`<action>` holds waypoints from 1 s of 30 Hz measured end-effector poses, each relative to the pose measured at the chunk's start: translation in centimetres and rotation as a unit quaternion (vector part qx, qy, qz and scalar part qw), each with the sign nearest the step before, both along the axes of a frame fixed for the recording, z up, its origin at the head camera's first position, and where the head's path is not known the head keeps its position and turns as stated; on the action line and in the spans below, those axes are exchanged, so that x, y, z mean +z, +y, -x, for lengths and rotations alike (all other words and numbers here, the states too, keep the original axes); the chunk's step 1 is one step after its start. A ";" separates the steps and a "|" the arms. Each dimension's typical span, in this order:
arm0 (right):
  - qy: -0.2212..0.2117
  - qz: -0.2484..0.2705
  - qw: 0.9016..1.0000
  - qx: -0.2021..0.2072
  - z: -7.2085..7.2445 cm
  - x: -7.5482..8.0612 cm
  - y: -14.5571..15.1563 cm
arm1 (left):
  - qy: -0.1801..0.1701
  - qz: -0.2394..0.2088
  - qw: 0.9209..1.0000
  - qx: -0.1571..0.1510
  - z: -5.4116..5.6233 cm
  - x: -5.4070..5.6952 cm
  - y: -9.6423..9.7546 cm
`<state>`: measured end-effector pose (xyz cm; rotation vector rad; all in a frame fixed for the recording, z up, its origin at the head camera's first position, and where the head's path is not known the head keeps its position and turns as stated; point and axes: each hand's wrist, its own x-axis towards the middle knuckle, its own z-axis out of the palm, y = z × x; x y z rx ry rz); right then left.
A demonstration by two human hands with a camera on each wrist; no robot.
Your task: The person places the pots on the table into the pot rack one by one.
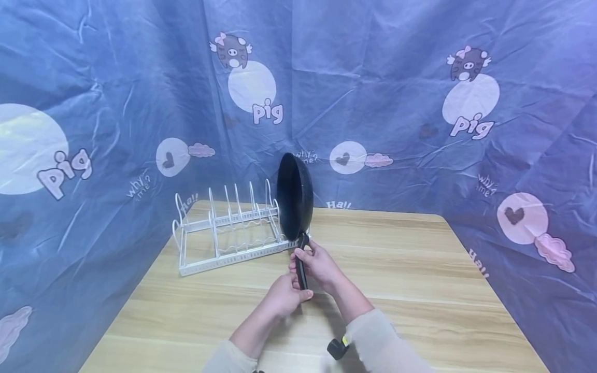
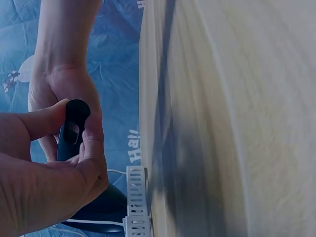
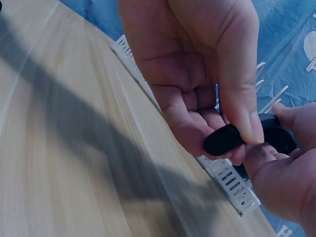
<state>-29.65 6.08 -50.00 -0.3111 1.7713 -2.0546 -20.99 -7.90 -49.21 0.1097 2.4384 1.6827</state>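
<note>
A black frying pan (image 1: 305, 202) stands on edge at the right end of a white wire pan rack (image 1: 233, 254), its hollow side facing left. Whether the rack bears its weight I cannot tell. My right hand (image 1: 322, 265) grips the handle near the pan, also seen as the hand (image 3: 291, 173) at the right of the right wrist view. Closer to me, my left hand (image 1: 283, 296) pinches the end of the black handle (image 2: 76, 116) between thumb and fingers. In the left wrist view the pan is partly hidden behind that hand (image 2: 64, 182).
The rack's upright wire dividers rise left of the pan on the light wooden table (image 1: 396, 269). Blue printed cloth (image 1: 373, 103) hangs around the back and sides. A small black device (image 1: 338, 348) is by the right sleeve.
</note>
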 end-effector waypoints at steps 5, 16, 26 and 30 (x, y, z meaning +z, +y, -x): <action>-0.045 0.002 0.999 -0.008 -0.4 0.1 0.0 | 0.020 0.049 0.998 -0.023 0.8 -0.3 -0.1; -0.040 0.013 0.999 -0.013 -1.3 -1.3 -0.2 | 0.067 0.169 0.980 -0.074 2.3 -1.0 -0.6; -0.023 -0.007 0.999 -0.047 -0.8 -3.2 -0.6 | 0.013 0.086 0.993 -0.078 2.9 -2.0 -0.8; -0.019 -0.009 0.998 -0.056 -0.6 -3.7 -0.7 | 0.000 0.080 0.994 -0.074 2.9 -2.2 -0.7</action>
